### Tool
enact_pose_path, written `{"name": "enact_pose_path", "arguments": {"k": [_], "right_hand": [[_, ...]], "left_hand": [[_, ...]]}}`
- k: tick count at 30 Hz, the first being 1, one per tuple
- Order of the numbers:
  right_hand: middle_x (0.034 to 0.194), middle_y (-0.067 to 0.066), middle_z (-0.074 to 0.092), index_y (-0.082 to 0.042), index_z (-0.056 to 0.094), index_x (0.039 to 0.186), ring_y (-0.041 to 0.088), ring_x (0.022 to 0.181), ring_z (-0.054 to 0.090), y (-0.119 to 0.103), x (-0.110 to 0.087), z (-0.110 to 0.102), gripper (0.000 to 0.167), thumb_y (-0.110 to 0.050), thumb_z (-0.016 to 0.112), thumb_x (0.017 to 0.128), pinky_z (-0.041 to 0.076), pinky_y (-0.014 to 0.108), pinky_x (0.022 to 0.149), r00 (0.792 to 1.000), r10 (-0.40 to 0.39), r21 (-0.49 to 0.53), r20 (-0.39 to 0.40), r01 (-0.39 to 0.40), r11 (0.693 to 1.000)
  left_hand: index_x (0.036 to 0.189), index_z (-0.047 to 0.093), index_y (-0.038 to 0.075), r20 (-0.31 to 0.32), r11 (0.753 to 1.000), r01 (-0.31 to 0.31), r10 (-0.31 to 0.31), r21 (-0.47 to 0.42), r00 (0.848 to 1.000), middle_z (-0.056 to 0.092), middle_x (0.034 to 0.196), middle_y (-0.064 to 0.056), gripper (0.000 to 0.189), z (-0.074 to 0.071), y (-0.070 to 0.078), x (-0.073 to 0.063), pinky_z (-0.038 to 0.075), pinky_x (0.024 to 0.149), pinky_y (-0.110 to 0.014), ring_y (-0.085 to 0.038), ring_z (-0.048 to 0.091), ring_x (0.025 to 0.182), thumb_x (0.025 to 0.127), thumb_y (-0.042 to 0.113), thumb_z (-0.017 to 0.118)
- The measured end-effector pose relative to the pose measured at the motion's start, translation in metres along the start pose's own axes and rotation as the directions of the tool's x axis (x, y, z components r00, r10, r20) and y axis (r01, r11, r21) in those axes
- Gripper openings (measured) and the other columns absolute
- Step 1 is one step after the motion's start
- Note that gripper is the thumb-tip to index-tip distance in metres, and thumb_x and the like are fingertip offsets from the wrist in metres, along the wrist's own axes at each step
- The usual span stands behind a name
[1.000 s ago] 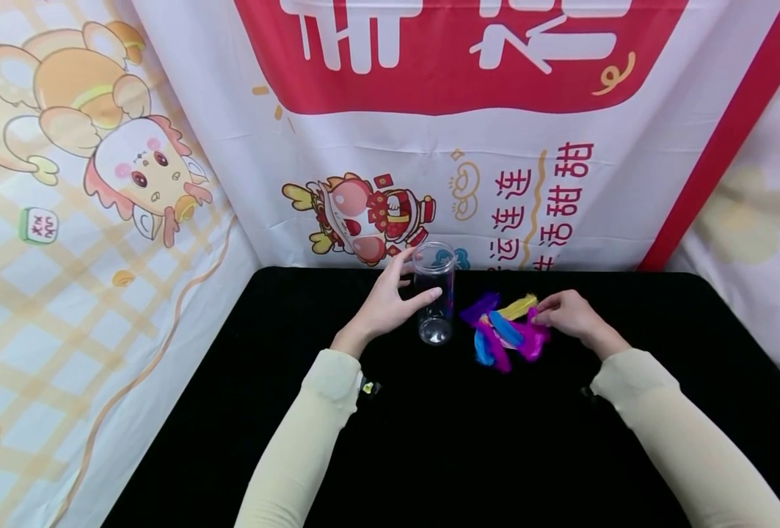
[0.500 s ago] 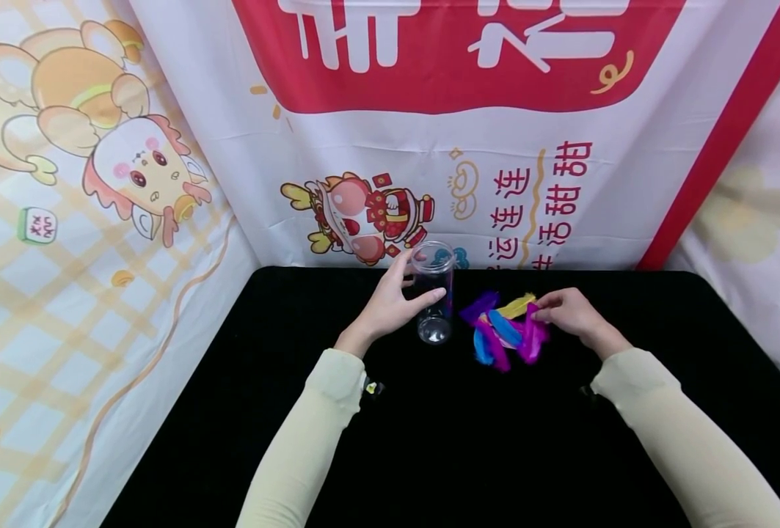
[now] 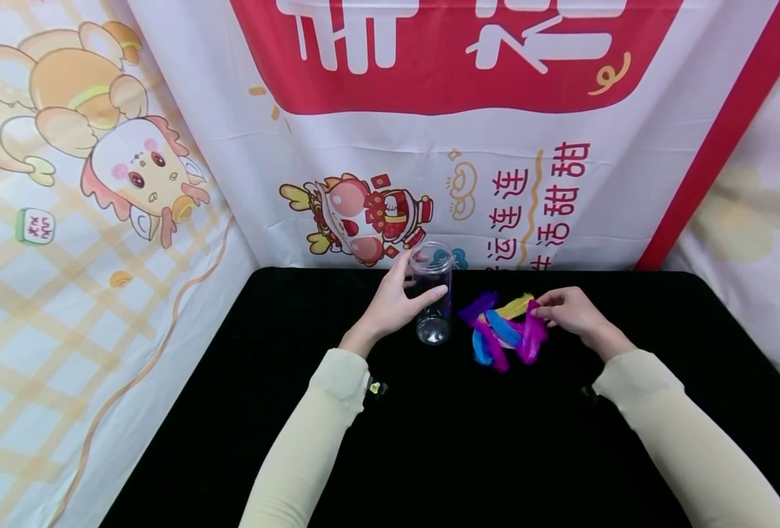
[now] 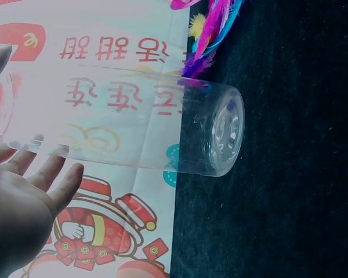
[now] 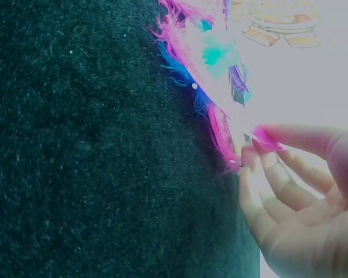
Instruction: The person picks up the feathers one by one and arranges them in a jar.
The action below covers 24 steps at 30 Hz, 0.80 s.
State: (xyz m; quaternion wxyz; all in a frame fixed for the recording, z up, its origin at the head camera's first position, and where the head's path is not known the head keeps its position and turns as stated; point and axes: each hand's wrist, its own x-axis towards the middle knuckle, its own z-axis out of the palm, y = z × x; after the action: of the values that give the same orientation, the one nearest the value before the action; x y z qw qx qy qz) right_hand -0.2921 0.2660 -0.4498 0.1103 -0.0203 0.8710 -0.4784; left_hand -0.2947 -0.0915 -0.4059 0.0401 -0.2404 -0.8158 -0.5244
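A tall clear jar [image 3: 434, 323] stands upright on the black cloth, its wide rim at the top. Around its left side my left hand [image 3: 390, 302] holds it, with the thumb across the front and the other fingers at the back. Seen from the left wrist, the jar [image 4: 162, 124] looks see-through and without contents. To its right lies a small heap of feathers [image 3: 505, 328], blue, purple, magenta and yellow. At the heap's right edge my right hand [image 3: 577, 319] pinches a magenta feather [image 3: 532, 339] between thumb and fingertips; its pink tip [image 5: 268, 139] shows in the right wrist view.
The black-covered table [image 3: 469, 447] ends at the back against a printed white and red cloth [image 3: 363, 136]. Another printed cloth [image 3: 53, 308] hangs along the left side.
The left thumb has moved slightly further across the jar's front. The right hand stays by the heap, and the pinched magenta feather now stands a little higher at its fingertips.
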Motion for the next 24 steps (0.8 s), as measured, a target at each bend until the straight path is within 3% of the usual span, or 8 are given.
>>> {"name": "enact_pose_path", "arguments": {"k": [11, 24], "right_hand": [[0.101, 0.013, 0.073, 0.015, 0.064, 0.117, 0.014, 0.078, 0.071, -0.002, -0.002, -0.002, 0.031, -0.008, 0.068, 0.099, 0.062, 0.042, 0.082, 1.0, -0.016, 0.092, -0.001, 0.016, 0.996], [0.104, 0.014, 0.074, 0.014, 0.063, 0.121, 0.013, 0.082, 0.072, -0.009, -0.007, -0.005, 0.034, -0.011, 0.068, 0.099, 0.061, 0.044, 0.086, 1.0, -0.018, 0.083, 0.013, 0.017, 0.996]], "left_hand": [[0.156, 0.034, 0.015, -0.037, 0.999, 0.01, -0.012, -0.031, 0.999, 0.052, 0.145, -0.007, 0.079, 0.003, 0.001, 0.002, 0.049, 0.108, -0.045, -0.02, 0.052, 0.133, 0.094, 0.042, 0.075], [0.153, 0.038, 0.012, -0.064, 1.0, 0.004, -0.005, -0.028, 0.998, 0.055, 0.143, -0.012, 0.073, 0.006, 0.003, 0.003, 0.05, 0.106, -0.043, -0.02, 0.054, 0.132, 0.095, 0.037, 0.074]]}}
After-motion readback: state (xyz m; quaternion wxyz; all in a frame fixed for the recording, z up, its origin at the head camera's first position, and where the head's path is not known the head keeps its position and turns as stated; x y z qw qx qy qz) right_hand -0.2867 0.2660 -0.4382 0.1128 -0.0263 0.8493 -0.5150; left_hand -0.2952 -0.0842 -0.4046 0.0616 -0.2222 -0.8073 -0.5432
